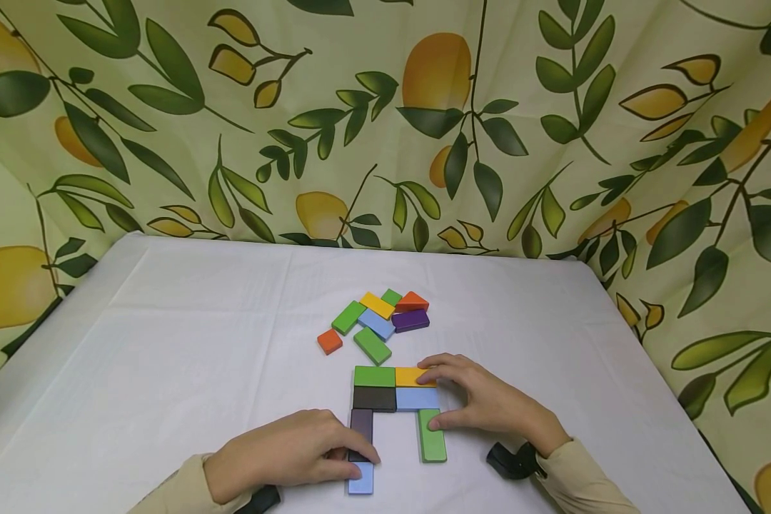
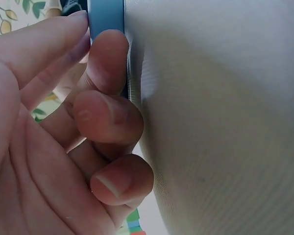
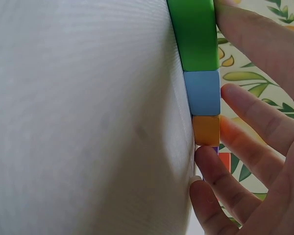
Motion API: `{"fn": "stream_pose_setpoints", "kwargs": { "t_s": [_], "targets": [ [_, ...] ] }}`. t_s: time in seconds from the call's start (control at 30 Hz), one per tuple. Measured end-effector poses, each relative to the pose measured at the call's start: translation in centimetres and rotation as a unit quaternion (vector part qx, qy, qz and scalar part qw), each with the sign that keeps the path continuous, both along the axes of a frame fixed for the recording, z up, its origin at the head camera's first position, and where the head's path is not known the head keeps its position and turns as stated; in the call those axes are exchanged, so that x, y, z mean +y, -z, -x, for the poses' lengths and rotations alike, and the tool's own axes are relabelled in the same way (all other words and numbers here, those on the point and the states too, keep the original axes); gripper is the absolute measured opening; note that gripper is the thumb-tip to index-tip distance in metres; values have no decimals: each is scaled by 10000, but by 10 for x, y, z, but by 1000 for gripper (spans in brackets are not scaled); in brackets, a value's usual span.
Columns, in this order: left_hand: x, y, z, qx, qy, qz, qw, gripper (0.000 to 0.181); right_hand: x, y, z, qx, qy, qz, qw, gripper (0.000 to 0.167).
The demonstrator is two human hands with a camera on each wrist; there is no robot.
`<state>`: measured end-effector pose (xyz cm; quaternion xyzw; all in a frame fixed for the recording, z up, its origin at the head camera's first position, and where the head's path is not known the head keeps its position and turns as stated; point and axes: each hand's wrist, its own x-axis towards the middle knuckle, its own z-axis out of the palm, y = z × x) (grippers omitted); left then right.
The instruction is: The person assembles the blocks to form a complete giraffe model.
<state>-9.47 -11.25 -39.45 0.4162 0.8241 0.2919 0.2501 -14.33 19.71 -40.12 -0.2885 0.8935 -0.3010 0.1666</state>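
My left hand (image 1: 295,450) bends over the lower left column, thumb on the light blue block (image 1: 362,485). Its index finger reaches across the dark purple block (image 1: 362,425) at the seam between the two. In the left wrist view the other fingers curl beside the blue block (image 2: 107,19). My right hand (image 1: 488,396) is spread along the right side: its thumb touches an upright green block (image 1: 433,446) and its forefingers rest on the yellow block (image 1: 407,376). A light blue block (image 1: 417,398), a black block (image 1: 374,398) and a green block (image 1: 374,376) adjoin them.
Beyond the arrangement lies a loose pile with green (image 1: 373,345), light blue (image 1: 376,324), yellow (image 1: 378,305) and purple (image 1: 410,321) blocks, an orange triangle (image 1: 412,303) and a small orange block (image 1: 330,342). A white cloth (image 1: 199,343) covers the table; a patterned curtain (image 1: 360,143) hangs behind.
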Motion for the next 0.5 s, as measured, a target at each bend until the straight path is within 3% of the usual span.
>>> {"fn": "stream_pose_setpoints", "kwargs": {
  "t_s": [0.3, 0.5],
  "targets": [
    [-2, 2, -3, 158, 271, -217, 9993, 25, 0, -1, 0, 73, 1, -50, 10000, 52],
    [-2, 0, -3, 137, 338, -122, 9993, 28, 0, 0, 0, 51, 0, -52, 10000, 52]
  ]
}}
